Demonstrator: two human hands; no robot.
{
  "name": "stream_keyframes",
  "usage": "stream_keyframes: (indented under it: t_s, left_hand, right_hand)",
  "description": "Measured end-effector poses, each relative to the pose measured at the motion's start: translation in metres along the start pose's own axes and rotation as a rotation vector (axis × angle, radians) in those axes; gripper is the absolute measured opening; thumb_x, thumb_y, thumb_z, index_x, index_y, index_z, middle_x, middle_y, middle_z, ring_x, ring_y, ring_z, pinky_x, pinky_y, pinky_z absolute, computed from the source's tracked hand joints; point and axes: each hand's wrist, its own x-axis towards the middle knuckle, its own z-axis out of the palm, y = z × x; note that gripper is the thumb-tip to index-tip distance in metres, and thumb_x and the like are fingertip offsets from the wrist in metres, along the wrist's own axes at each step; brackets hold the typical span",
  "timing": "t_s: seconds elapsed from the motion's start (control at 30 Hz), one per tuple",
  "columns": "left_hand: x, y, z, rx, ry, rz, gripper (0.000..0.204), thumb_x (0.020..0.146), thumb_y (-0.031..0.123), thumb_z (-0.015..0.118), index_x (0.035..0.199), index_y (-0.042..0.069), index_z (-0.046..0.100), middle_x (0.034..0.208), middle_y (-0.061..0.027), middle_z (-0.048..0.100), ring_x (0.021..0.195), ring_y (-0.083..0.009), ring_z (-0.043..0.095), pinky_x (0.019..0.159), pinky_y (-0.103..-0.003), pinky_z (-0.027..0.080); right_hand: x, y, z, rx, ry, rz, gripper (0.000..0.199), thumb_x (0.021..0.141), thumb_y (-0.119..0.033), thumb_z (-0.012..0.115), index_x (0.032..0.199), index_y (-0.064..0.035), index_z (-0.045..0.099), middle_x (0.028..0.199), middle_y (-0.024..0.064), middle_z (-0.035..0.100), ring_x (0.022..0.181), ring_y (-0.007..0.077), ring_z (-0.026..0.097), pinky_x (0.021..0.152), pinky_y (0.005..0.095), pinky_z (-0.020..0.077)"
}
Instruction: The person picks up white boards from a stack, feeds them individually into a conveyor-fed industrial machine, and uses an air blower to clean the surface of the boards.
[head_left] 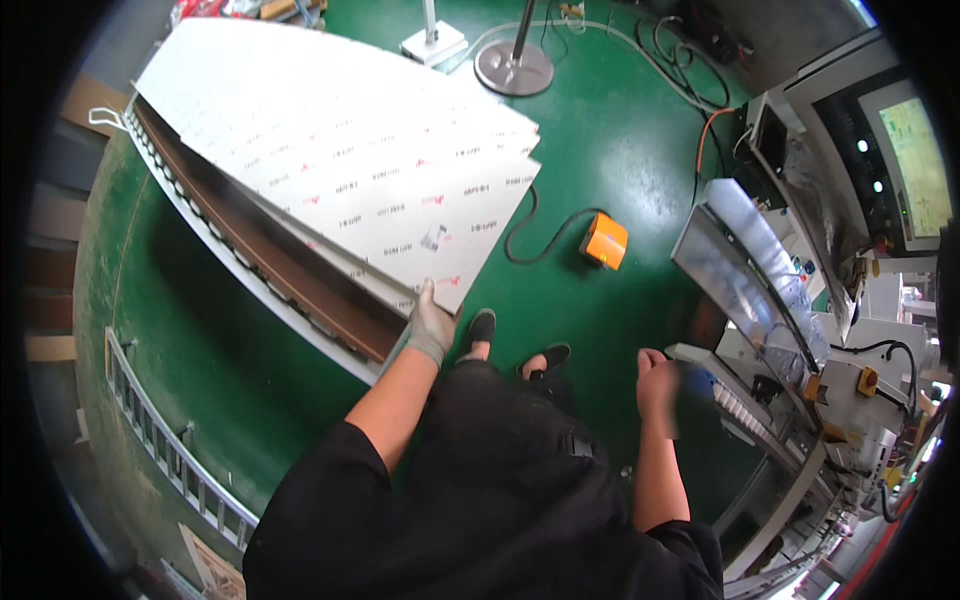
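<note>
My left hand [431, 328] wears a pale glove and grips the near corner of a large white printed sheet [390, 215], its thumb on top and its other fingers hidden beneath. The sheet lies at a slant on a stack of similar sheets, whose edges stick out at the right. Below the stack runs a long brown panel [290, 288] beside a pale rail with dark notches [215, 243]. Away from the stack, at the right, my bare right hand [655, 388] has its fingers curled in a loose fist. No object shows in it; its right side is blurred.
An orange foot pedal [604, 241] with a black cable lies on the green floor [590, 140]. Behind it stands a pole on a round metal base [514, 68]. A machine with a screen [908, 135] and a metal guard [735, 255] lines the right; a ladder [170, 450] lies left.
</note>
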Motion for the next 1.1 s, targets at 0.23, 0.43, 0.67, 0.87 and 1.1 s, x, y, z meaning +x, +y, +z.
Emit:
stream_keyframes:
  t_s: [0.23,0.43,0.67,0.87,1.1]
  left_hand:
    - [0.020,-0.009,-0.013,0.133,0.187,0.006,0.046,0.107,0.047,0.048,0.131,0.008,0.052,0.124,-0.0105,0.061,0.101,-0.0244,0.061,0.079,-0.039,0.055]
    - [0.009,-0.001,-0.008,0.260,0.190,-0.019,0.048,0.107,0.047,0.047,0.131,0.005,0.051,0.123,-0.0109,0.061,0.101,-0.0248,0.061,0.084,-0.040,0.055]
    - [-0.013,-0.006,-0.018,0.353,0.167,0.002,0.045,0.108,0.047,0.046,0.125,0.006,0.055,0.112,-0.0102,0.066,0.096,-0.0232,0.065,0.079,-0.036,0.056]
    - [-0.089,-0.050,-0.062,0.538,0.143,-0.170,0.045,0.109,0.045,0.041,0.128,0.007,0.056,0.114,-0.0098,0.065,0.096,-0.0219,0.067,0.078,-0.037,0.057]
    - [-0.212,-0.128,-0.172,0.753,-0.149,-0.582,0.053,0.106,0.045,0.048,0.143,0.007,0.048,0.137,-0.0141,0.057,0.124,-0.0244,0.056,0.104,-0.045,0.047]
  right_hand:
    - [-0.056,-0.033,0.092,0.170,-0.217,-0.127,0.024,0.095,-0.023,0.067,0.106,-0.0015,0.072,0.093,0.0126,0.073,0.086,0.0215,0.070,0.079,0.0344,0.0541]
    - [-0.094,-0.088,0.063,0.155,-0.523,-0.090,0.028,0.094,-0.027,0.065,0.108,-0.0043,0.072,0.101,0.0161,0.072,0.095,0.0341,0.070,0.083,0.0423,0.0545]
    - [-0.137,-0.039,0.063,0.321,-0.425,0.275,0.030,0.096,-0.025,0.065,0.115,-0.0022,0.070,0.100,0.0134,0.074,0.094,0.0225,0.071,0.084,0.0354,0.0543]
    - [-0.173,-0.015,0.097,0.560,-0.391,0.336,0.030,0.099,-0.025,0.064,0.113,0.0004,0.070,0.096,0.0067,0.073,0.089,0.0156,0.067,0.082,0.0302,0.0517]
    - [-0.223,-0.062,0.159,1.407,-0.315,0.647,0.040,0.102,-0.026,0.062,0.135,-0.0033,0.055,0.121,0.0090,0.067,0.107,0.0214,0.064,0.094,0.0379,0.0503]
